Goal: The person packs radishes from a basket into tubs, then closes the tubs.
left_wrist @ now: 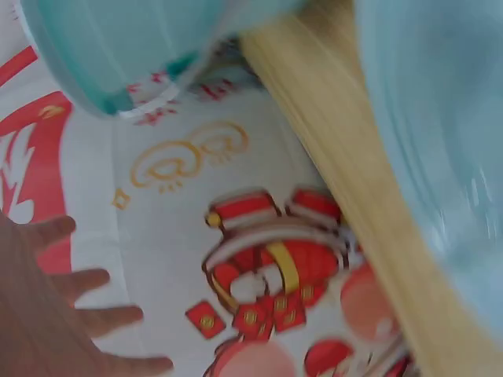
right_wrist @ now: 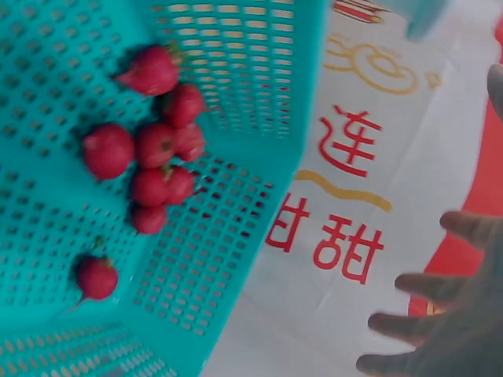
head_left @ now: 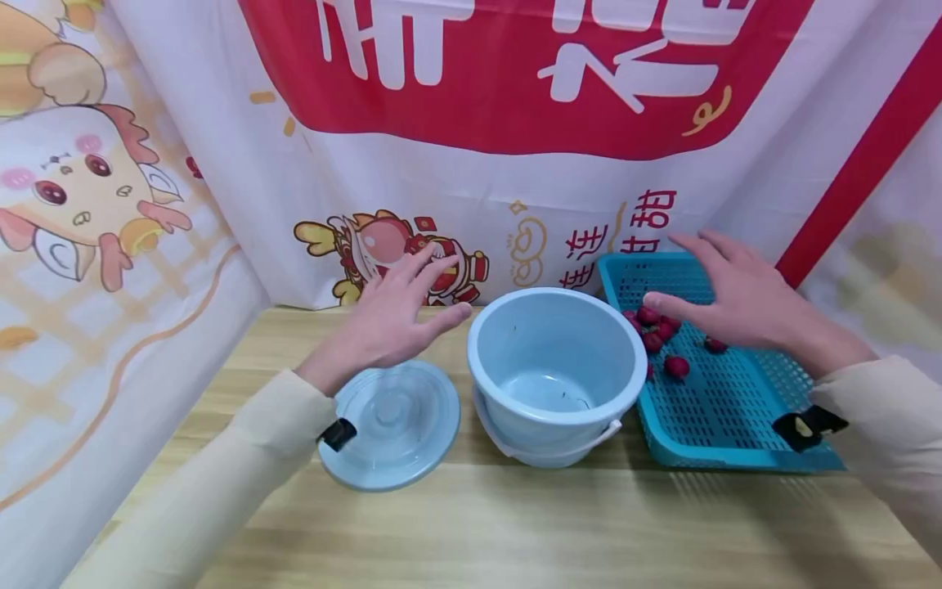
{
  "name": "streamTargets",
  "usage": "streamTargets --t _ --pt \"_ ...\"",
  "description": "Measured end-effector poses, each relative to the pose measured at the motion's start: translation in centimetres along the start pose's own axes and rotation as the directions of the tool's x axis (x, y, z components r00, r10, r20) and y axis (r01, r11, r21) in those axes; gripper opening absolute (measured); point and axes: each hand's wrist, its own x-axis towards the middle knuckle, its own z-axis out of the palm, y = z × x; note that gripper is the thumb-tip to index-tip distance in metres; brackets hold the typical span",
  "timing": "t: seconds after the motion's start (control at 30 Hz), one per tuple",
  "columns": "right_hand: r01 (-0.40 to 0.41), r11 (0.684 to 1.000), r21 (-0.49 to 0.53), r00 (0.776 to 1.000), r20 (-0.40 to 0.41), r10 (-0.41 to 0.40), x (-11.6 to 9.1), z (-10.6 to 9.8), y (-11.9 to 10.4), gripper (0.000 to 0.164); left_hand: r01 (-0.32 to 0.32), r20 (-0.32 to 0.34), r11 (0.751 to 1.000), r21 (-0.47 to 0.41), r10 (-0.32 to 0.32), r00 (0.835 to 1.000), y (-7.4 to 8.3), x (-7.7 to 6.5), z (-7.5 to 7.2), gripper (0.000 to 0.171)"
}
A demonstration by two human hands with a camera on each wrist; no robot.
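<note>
Both hands hover in the air with spread fingers and hold nothing. My left hand (head_left: pixel 401 315) is above the light blue lid (head_left: pixel 390 425), which lies flat on the table left of the bucket. A light blue bucket (head_left: pixel 555 352) stands upright and uncovered between the hands, its white handle lowered against the front. Over the back of the teal basket (head_left: pixel 736 409) is my right hand (head_left: pixel 736 298). Several red radishes (head_left: pixel 677 366) lie in the basket, mostly toward its left side; the right wrist view shows a cluster of radishes (right_wrist: pixel 153 145) and one lying apart.
The light wood table (head_left: pixel 471 523) runs along the front. Behind it hangs a white cloth (head_left: pixel 471 180) with red print and cartoon figures, and more printed cloth (head_left: pixel 110 327) covers the left side. Basket and bucket stand close together, overlapping in the head view.
</note>
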Motion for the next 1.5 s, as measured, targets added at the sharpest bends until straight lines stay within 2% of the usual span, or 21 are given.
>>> streamTargets --t 0.03,0.1,0.23,0.3,0.37,0.47,0.57,0.63,0.73,0.9,1.0,1.27,1.5 --pt "0.015 0.999 0.032 1.0 -0.001 -0.015 0.2 -0.1 -0.1 0.112 -0.018 -0.016 0.996 -0.083 0.016 1.0 0.1 -0.3 0.3 0.08" --pt "0.04 0.994 0.103 0.999 -0.001 -0.04 0.8 -0.2 -0.1 0.109 -0.06 -0.055 0.966 -0.25 0.048 0.997 0.4 -0.9 1.0 0.07" --pt "0.062 0.969 0.24 0.998 -0.015 -0.06 2.0 0.2 0.1 0.098 -0.135 -0.121 0.854 -0.503 0.085 0.989 1.2 -1.5 3.1 0.058" --pt "0.053 0.948 0.313 0.999 -0.011 -0.052 2.6 0.8 0.6 0.093 -0.16 -0.143 0.807 -0.569 0.094 0.985 1.6 -1.5 4.3 0.054" --pt "0.033 0.926 0.376 0.999 0.006 -0.038 3.2 1.6 1.4 0.09 -0.177 -0.155 0.772 -0.611 0.103 0.983 2.0 -1.4 5.3 0.051" --pt "-0.015 0.89 0.456 0.999 0.043 -0.006 4.1 3.1 2.7 0.087 -0.195 -0.162 0.74 -0.644 0.118 0.98 2.5 -1.0 6.4 0.048" --pt "-0.064 0.858 0.51 0.996 0.089 0.021 4.9 4.8 4.1 0.085 -0.208 -0.161 0.727 -0.655 0.135 0.978 2.9 -0.7 7.1 0.048" --pt "-0.097 0.834 0.542 0.991 0.128 0.032 5.3 5.8 4.9 0.084 -0.214 -0.162 0.726 -0.653 0.142 0.977 3.1 -0.5 7.3 0.049" --pt "-0.141 0.823 0.551 0.981 0.19 0.041 5.6 7.2 5.8 0.08 -0.219 -0.168 0.731 -0.646 0.143 0.975 3.2 -0.4 7.5 0.051" --pt "-0.183 0.848 0.497 0.962 0.267 0.052 6.0 8.5 6.8 0.062 -0.203 -0.167 0.747 -0.633 0.125 0.978 3.4 -0.2 7.6 0.053" --pt "-0.188 0.865 0.465 0.953 0.298 0.047 5.9 8.9 7.4 0.057 -0.195 -0.168 0.748 -0.635 0.113 0.979 3.7 0.0 7.9 0.053" --pt "-0.208 0.886 0.414 0.931 0.362 0.05 5.7 9.8 8.9 0.054 -0.178 -0.164 0.71 -0.681 0.09 0.982 4.3 0.3 8.8 0.058" --pt "-0.126 0.933 0.338 0.933 0.361 -0.004 5.8 10.3 8.7 0.054 -0.163 -0.14 0.699 -0.697 0.091 0.986 4.2 0.5 9.1 0.064"
